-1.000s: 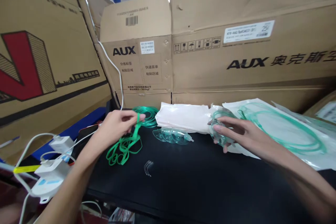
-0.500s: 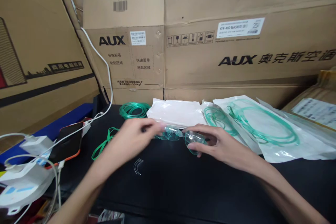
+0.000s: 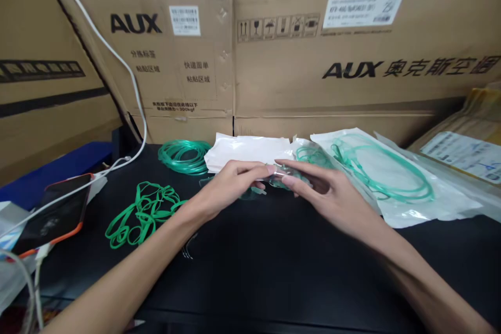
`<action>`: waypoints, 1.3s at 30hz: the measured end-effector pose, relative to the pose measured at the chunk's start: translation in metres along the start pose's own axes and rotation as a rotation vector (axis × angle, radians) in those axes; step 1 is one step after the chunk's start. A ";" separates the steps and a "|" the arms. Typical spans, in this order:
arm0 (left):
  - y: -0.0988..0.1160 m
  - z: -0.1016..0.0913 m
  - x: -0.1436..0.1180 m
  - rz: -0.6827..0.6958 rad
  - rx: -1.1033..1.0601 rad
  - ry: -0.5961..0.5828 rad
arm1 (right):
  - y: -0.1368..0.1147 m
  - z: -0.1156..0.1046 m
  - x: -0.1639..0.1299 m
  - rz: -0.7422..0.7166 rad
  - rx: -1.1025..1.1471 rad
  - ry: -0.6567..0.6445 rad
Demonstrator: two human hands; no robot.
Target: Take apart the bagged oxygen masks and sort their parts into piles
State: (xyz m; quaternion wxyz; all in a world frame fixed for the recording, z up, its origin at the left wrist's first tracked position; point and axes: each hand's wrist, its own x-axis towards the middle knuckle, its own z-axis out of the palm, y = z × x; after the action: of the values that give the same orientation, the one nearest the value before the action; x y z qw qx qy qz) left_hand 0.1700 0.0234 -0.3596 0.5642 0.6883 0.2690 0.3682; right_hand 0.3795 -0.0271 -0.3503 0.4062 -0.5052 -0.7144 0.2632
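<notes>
My right hand (image 3: 319, 182) is closed around a clear, green-tinted oxygen mask (image 3: 285, 171), thumb in front and fingers behind. My left hand (image 3: 238, 180) pinches the near left edge of that mask, its thumb almost meeting my right thumb. A shiny narrow strip shows at the edge between the thumbs; its kind is unclear. More clear mask plastic (image 3: 250, 193) lies on the black table, partly behind my left hand. Below my left wrist, a few thin metal strips (image 3: 188, 248) rest on the table. Green elastic straps (image 3: 144, 214) are heaped left of my left forearm.
Coiled green tubing (image 3: 183, 156) lies at the back left, beside a white package (image 3: 250, 148). Bagged green tubing (image 3: 391, 177) covers the back right. A phone (image 3: 55, 214) with white cables is at the left. Large cardboard boxes (image 3: 274, 88) stand behind the table.
My left hand has come right, from the mask pieces on the table to the mask in my right hand. The view has shifted, showing more of the green straps.
</notes>
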 end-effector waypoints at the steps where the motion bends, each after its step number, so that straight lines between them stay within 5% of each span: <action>1: -0.001 -0.001 -0.001 -0.037 -0.093 -0.032 | 0.001 0.000 0.000 -0.009 -0.003 0.017; 4: -0.003 -0.001 -0.003 -0.103 -0.242 -0.080 | 0.005 -0.002 0.000 -0.034 -0.039 0.053; 14: -0.006 0.004 -0.002 0.010 0.039 -0.025 | 0.005 -0.001 0.002 -0.031 0.042 -0.024; 26: -0.014 0.006 -0.002 -0.003 -0.056 -0.056 | 0.008 0.007 -0.001 -0.088 -0.051 0.045; 30: -0.017 0.009 -0.003 -0.084 -0.198 0.006 | 0.009 0.009 -0.002 -0.082 -0.061 0.132; 39: -0.017 0.015 -0.004 0.090 -0.084 0.161 | 0.009 0.010 -0.004 -0.013 -0.082 0.324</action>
State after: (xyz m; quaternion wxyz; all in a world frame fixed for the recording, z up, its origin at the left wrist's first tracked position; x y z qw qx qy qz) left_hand 0.1807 0.0151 -0.3785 0.5522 0.6436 0.2667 0.4580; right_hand 0.3759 -0.0271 -0.3635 0.4968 -0.5525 -0.6532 0.1461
